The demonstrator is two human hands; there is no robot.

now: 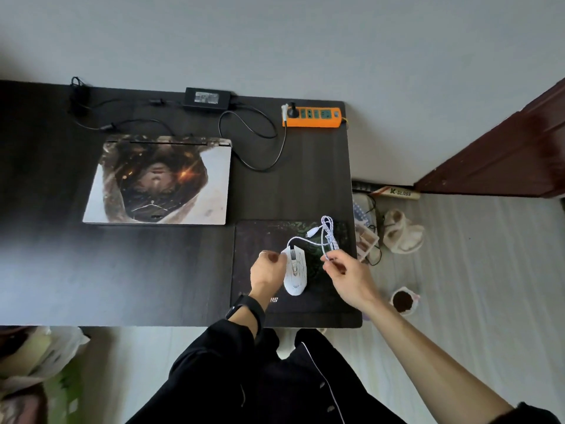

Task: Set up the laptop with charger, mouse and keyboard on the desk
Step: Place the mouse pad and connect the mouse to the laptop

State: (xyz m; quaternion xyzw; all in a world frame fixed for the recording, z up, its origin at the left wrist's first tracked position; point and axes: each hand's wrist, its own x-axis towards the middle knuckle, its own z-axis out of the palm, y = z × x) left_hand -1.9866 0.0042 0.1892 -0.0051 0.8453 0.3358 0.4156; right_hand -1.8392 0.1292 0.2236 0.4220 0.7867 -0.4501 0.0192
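Note:
A closed laptop with a picture on its lid lies on the dark desk. Behind it sits the black charger brick, its cable looping to an orange power strip at the back right. A white mouse rests on a dark mouse pad. My left hand touches the mouse's left side with curled fingers. My right hand pinches the mouse's coiled white cable just right of the mouse. No keyboard is in view.
The desk's right edge runs close to my right hand. On the floor beyond it lie a cloth, small boxes and a cup of dark powder. A brown door stands at the right. Bags sit at the lower left.

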